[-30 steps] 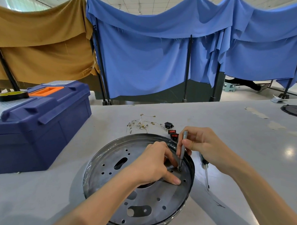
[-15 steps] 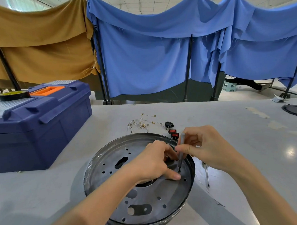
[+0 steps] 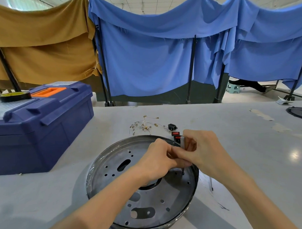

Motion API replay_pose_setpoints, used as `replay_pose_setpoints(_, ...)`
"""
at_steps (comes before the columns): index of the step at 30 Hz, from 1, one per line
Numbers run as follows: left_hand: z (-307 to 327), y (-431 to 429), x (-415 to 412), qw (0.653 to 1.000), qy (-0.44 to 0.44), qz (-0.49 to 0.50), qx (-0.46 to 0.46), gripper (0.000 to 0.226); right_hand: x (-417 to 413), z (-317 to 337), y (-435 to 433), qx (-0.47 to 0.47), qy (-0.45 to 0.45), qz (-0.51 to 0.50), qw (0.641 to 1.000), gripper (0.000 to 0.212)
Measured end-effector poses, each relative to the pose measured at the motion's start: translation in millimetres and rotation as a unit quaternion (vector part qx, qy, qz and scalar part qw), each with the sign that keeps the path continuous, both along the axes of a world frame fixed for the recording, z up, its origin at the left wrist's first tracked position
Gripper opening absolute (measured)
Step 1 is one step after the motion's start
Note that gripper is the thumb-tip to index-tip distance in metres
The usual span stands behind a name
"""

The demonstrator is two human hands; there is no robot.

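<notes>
A round metal plate [image 3: 120, 190] with a raised rim and several holes lies on the grey table in front of me. My right hand [image 3: 207, 154] grips a thin grey screwdriver [image 3: 182, 141] upright, its tip [image 3: 182, 173] down on the plate near the right rim. My left hand [image 3: 157, 160] rests over the plate's middle, its fingers pressed around the screwdriver's lower shaft. What lies under those fingers is hidden.
A blue toolbox [image 3: 38, 125] with an orange handle stands at the left, a tape roll [image 3: 14, 95] on top. Thin wires [image 3: 143, 126] and small black-and-red switches [image 3: 175, 132] lie behind the plate. A second screwdriver [image 3: 211, 183] lies right of it. Cloth-draped screens stand behind the table.
My right hand has closed in toward my left, and both hands now bunch together around the screwdriver. The plate has not moved.
</notes>
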State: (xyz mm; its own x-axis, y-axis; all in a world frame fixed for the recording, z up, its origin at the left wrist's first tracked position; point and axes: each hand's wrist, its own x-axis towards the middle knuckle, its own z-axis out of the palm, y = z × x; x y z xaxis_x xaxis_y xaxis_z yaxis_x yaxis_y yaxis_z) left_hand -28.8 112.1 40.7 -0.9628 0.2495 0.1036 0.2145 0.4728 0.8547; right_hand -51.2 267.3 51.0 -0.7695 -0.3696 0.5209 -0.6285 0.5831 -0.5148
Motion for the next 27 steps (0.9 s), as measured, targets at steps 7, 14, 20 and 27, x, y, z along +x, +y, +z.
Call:
replay_pose_setpoints(7,-1.9,3.0,-2.4,0.997,0.002,0.033,-0.066,0.012,0.1,13.5,15.2,-0.093,-0.09,0.091,0.987,0.013)
replay_pose_setpoints(14,-1.8,4.3,-1.3,0.995,-0.004,0.015,-0.096,0.026,1.8,3.1,3.5,-0.08,-0.002,-0.003,0.997,0.028)
replay_pose_setpoints(20,0.6,3.2,-0.5,0.998,0.003,0.014,-0.055,0.022,5.9,-1.6,-1.1,-0.093,0.025,-0.04,0.995,0.031)
replay_pose_setpoints(27,-5.1,3.6,-4.5,0.997,-0.026,0.001,-0.077,0.035,4.0,-5.2,-4.8,-0.123,0.033,-0.052,0.99,0.046)
